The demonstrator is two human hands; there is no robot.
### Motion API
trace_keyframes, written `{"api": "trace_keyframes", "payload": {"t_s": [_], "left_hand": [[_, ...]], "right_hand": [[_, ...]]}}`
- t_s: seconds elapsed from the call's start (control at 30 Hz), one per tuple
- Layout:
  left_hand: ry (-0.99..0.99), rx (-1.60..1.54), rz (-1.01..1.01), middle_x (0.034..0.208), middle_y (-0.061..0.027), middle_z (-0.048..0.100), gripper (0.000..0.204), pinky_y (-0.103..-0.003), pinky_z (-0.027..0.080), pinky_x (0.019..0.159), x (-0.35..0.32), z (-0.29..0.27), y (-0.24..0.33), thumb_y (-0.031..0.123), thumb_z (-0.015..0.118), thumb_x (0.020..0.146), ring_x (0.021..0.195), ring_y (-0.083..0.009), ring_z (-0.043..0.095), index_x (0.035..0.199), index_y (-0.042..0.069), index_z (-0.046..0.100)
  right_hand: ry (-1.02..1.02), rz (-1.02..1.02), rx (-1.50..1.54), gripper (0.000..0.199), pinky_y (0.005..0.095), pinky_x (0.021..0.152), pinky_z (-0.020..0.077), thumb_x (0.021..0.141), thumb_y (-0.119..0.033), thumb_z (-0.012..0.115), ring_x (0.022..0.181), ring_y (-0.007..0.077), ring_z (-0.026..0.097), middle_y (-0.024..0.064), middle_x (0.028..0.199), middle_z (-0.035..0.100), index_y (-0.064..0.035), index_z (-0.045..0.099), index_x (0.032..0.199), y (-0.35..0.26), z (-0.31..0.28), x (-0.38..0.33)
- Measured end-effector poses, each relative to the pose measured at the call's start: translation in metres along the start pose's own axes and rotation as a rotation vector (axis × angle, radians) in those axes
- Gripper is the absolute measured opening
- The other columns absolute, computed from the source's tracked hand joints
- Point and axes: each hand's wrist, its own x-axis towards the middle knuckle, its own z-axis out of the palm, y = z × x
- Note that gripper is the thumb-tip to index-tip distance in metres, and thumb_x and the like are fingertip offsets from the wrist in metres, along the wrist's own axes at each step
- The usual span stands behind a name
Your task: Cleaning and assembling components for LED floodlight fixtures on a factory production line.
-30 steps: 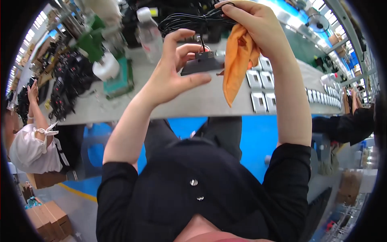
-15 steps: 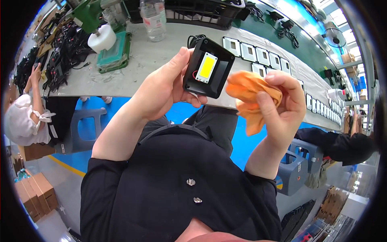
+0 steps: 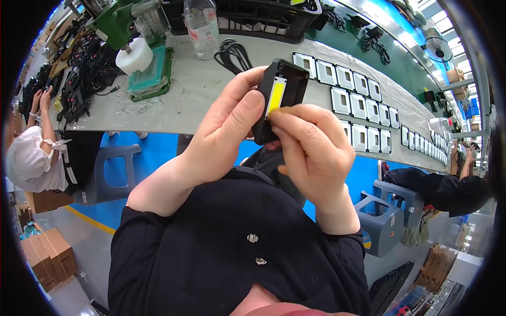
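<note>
My left hand (image 3: 224, 126) is closed around a black lamp housing (image 3: 293, 84), thumb on the near-left rim. The housing is tilted, its open side turned to the right. Inside it sits a yellow LED panel (image 3: 276, 96) with a pale border. Bent and pinched, the fingers of my right hand (image 3: 319, 145) touch the panel's lower end. Only a small bit of the orange cloth (image 3: 283, 169) shows below these fingers; the rest is hidden in the hand. A coiled black cable (image 3: 233, 55) lies on the table behind the housing.
Rows of pale framed plates (image 3: 345, 78) lie to the right on the grey table (image 3: 184, 95). At the back stand a plastic bottle (image 3: 203, 31) and a black crate (image 3: 253, 23). A green press (image 3: 118, 26) with a white head is at left. Co-workers sit on both sides.
My right hand has moved left with the orange cloth, from beside the housing to its LED panel. The housing has turned and come slightly nearer; its cable now rests in view on the table.
</note>
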Motion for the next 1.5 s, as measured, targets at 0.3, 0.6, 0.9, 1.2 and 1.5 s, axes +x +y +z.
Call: {"api": "trace_keyframes", "payload": {"t_s": [0.3,0.6,0.9,1.2,1.5], "left_hand": [[-0.060,-0.050,-0.061,0.104,-0.0116,0.059,0.056,-0.027,0.049,0.059,0.001,-0.016,0.006,0.039,0.033,0.101,0.073,-0.0160,0.060,0.141,0.001,0.027],[-0.134,-0.147,-0.125,0.099,-0.0014,0.057,0.049,-0.019,0.042,0.064,0.002,-0.022,0.007,0.036,0.040,0.101,0.078,-0.0046,0.053,0.138,0.004,0.037],[-0.061,-0.135,-0.209,0.095,0.0006,0.056,0.043,-0.018,0.042,0.064,0.002,-0.018,0.007,0.032,0.041,0.101,0.078,-0.0025,0.052,0.134,0.005,0.042],[-0.046,-0.165,-0.295,0.092,-0.0007,0.057,0.044,-0.019,0.038,0.053,-0.001,-0.016,0.011,0.036,0.041,0.100,0.070,-0.0030,0.049,0.130,0.004,0.044],[-0.109,-0.118,-0.549,0.099,-0.0076,0.065,0.045,-0.028,0.051,0.080,0.033,-0.042,0.011,0.038,0.040,0.099,0.088,-0.0122,0.063,0.113,-0.002,0.055]], "right_hand": [[-0.037,0.030,0.022,0.020,0.0342,0.064,0.0502,0.066,0.007,0.067,0.073,0.0273,0.060,0.0083,0.080,0.062,-0.0038,0.065,0.083,-0.007,0.001,0.013],[-0.103,-0.005,0.193,0.020,0.0284,0.067,0.0519,0.071,0.010,0.068,0.075,0.0198,0.064,0.0097,0.085,0.064,-0.0020,0.065,0.086,-0.005,0.004,0.012],[0.013,0.254,0.359,0.019,0.0320,0.063,0.0499,0.071,0.007,0.068,0.070,0.0253,0.061,0.0087,0.078,0.061,-0.0035,0.060,0.084,-0.009,0.010,0.008],[-0.139,0.466,0.557,0.014,0.0265,0.064,0.0493,0.077,0.000,0.068,0.069,0.0152,0.061,0.0058,0.081,0.061,-0.0042,0.059,0.087,-0.010,-0.005,0.009],[-0.328,0.670,0.496,0.018,0.0232,0.063,0.0439,0.089,-0.014,0.062,0.071,0.0111,0.057,0.0060,0.077,0.062,0.0026,0.067,0.092,0.020,-0.034,0.005]]}}
